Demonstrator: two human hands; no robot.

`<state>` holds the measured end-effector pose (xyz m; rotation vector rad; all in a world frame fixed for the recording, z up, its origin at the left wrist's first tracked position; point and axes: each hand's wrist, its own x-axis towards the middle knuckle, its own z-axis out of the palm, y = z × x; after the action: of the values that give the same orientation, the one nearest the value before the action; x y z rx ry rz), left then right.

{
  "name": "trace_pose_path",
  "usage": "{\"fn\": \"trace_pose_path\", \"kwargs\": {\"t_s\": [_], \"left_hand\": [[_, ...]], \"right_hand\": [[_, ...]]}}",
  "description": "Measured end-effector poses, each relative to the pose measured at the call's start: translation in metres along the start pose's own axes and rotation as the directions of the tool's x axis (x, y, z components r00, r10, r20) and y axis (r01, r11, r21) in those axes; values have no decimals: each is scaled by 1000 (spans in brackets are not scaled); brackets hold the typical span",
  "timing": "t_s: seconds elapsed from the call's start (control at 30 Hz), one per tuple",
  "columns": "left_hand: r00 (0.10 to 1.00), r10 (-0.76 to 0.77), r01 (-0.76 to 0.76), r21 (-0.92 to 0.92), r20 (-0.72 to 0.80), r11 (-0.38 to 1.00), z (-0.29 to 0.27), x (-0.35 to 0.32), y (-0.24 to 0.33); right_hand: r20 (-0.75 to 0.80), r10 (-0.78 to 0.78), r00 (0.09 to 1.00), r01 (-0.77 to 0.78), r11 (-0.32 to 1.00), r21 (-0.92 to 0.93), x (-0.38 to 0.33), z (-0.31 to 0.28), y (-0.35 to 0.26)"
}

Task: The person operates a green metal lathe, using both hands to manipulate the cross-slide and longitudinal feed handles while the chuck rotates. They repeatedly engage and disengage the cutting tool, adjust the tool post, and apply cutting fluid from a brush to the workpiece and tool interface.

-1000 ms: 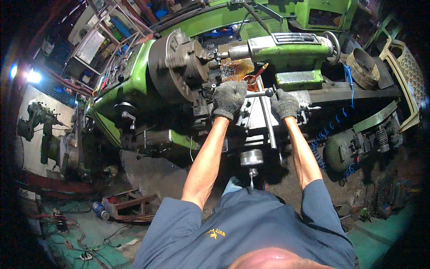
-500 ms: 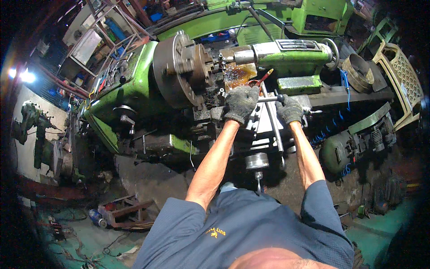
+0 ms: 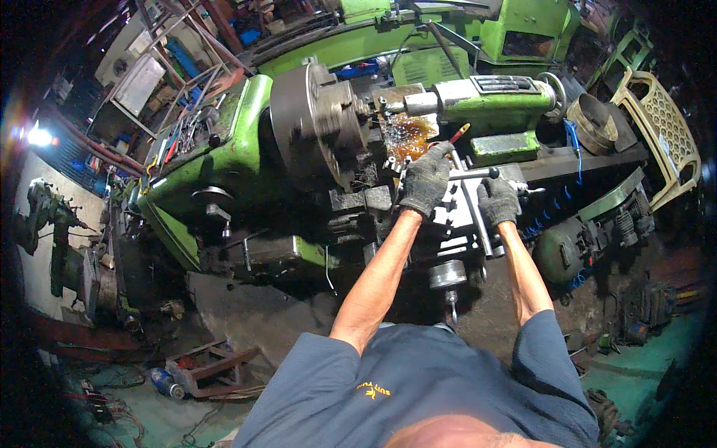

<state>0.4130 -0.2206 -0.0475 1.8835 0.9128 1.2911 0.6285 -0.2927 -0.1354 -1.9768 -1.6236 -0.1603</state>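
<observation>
My left hand, in a grey work glove, is closed over the tool post area of a green lathe, its fingers bent beside a red-and-yellow handle. What lies under that palm is hidden. My gloved right hand is closed just below the black knob of a lever, beside a small crank handle; its grip is hidden. The large lathe chuck stands to the left, its jaws blurred. Amber, oily fluid with metal chips lies on a surface between chuck and hands.
At right stands the tailstock with its handwheel. A slanted metal bar and a round steel fitting lie near my body. Tools cover the headstock. A beige plastic chair and a green tank stand to the right.
The whole view has shifted, so the lathe and both hands appear farther right and slightly lower. Against the machine, my hands stay in nearly the same places. The chuck jaws look more smeared.
</observation>
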Motion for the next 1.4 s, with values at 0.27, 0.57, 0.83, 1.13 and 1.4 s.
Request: {"fn": "trace_pose_path", "kwargs": {"t_s": [0.27, 0.57, 0.83, 1.13, 1.4], "left_hand": [[1000, 6, -7, 5, 28, 1000, -10, -1, 9], [999, 19, -17, -78, 27, 997, -9, -1, 8], [1000, 15, -13, -101, 17, 995, -5, -2, 1], [998, 47, -43, -108, 37, 993, -8, -2, 2], [998, 57, -54, -88, 37, 995, -11, -3, 5]], "right_hand": [[-27, 4, 1000, -5, 1000, -15, -1, 2, -4], [-43, 36, 998, -37, 999, -22, -3, -3, -6], [12, 77, 997, -76, 997, -30, -1, -6, -11], [-6, 61, 998, -62, 997, -48, -1, 7, 3], [-21, 75, 997, -76, 995, -67, -2, 3, -2]]}}
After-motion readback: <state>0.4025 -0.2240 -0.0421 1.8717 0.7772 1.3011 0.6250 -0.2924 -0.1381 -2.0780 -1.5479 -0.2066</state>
